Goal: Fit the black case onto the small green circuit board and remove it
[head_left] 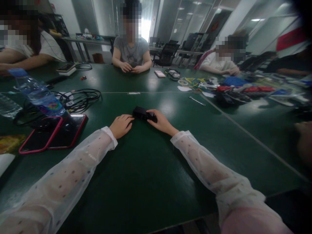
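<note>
My left hand (121, 125) lies palm down on the green table (146, 175), fingers stretched out. Its fingertips come close to a small black box-shaped object (139, 112); whether they touch it I cannot tell. On the other side, my right hand (161, 122) curls its thumb and fingers around a small dark piece (151, 115) at the right end of that box. The two dark shapes meet, and I cannot make out whether they are one thing or two. Sheer white dotted sleeves cover both forearms.
On the left stand a tilted water bottle (40, 92), a red-edged phone (69, 131), a pink-rimmed case (40, 138) and coiled black cables (85, 99). A wrench (197, 101) and a heap of cables and tools (234, 89) lie right. Other people sit around the table.
</note>
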Demonstrator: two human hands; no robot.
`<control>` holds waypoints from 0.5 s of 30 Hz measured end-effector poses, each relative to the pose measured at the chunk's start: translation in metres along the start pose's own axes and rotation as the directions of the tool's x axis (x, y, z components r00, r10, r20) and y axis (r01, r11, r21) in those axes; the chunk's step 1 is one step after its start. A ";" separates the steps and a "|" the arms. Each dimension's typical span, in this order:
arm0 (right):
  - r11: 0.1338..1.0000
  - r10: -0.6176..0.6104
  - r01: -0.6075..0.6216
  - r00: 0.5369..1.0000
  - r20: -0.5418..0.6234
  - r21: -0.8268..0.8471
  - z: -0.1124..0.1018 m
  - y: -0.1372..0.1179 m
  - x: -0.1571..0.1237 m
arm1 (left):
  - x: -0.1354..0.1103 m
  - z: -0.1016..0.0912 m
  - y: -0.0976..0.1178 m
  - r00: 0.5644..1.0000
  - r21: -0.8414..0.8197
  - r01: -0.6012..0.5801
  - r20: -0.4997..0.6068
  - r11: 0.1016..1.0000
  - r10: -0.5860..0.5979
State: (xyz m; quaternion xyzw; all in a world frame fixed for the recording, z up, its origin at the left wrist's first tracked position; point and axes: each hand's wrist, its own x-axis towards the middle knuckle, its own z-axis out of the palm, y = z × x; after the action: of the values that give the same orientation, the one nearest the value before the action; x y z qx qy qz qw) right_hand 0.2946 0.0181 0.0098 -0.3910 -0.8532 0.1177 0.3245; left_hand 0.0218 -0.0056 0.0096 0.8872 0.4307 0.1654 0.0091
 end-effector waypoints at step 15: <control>0.938 0.150 -0.159 0.987 0.053 0.309 -0.006 0.011 0.004 | -0.001 0.004 -0.004 0.999 -0.081 0.023 -0.039 0.996 -0.026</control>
State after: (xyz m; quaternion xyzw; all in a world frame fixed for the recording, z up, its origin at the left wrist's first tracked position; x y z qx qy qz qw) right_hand 0.3026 0.0278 0.0110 -0.3986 -0.7951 0.2821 0.3597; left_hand 0.0187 -0.0034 0.0049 0.8772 0.4348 0.2002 0.0382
